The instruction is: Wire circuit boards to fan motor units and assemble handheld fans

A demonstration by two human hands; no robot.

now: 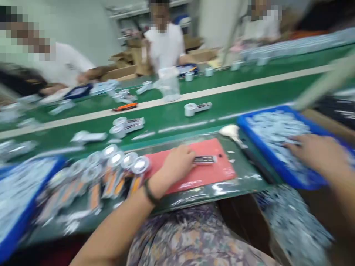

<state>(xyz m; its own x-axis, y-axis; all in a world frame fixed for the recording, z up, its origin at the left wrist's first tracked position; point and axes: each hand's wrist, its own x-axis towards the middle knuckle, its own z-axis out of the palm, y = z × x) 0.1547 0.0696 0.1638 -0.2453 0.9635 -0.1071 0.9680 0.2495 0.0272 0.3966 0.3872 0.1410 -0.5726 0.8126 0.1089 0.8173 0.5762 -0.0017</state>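
My left hand [179, 164] is closed around a white plastic piece with a dark inset strip [204, 159], which lies on a red mat [222, 171]. The far end of this piece sticks out to the right past my fingers; the rest is hidden under the hand. My right hand [318, 153] is over a blue tray [281, 176], thumb and fingers apart and touching the small pale plastic parts [277, 127] heaped inside. Motion blurs its fingertips.
Several round-headed pieces with orange strips [115, 166] lie left of the mat, beside another blue tray [52, 173]. A white-headed tool with a dark handle [231, 131] lies near the right tray. More pieces [194, 108] sit on the green belt [235, 94]. Co-workers sit across it.
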